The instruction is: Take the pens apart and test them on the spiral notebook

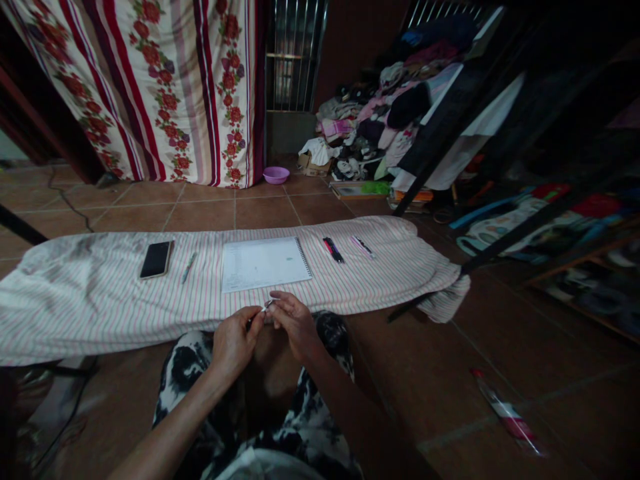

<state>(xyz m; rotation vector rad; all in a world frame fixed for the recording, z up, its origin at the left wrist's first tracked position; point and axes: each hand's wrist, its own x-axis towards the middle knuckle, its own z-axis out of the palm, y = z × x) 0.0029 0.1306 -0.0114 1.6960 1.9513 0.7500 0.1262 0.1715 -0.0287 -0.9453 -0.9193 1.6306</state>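
While the left hand and right hand pinch a small, slim, white-and-dark object, it lies crosswise between them, near the white spiral-bound paper notebook.

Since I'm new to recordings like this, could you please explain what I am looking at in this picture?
Certainly. There is no machine here: a person works with two bare hands, and a camera worn on the head looks forward and down at them. The long surface is covered by a striped cloth. On it, from left to right, lie a phone, a slim pen-like item, a spiral-bound notebook, red and black pens and a pink-and-dark item. The left hand and right hand meet at a small slim object, held at the fingertips, too small to identify.
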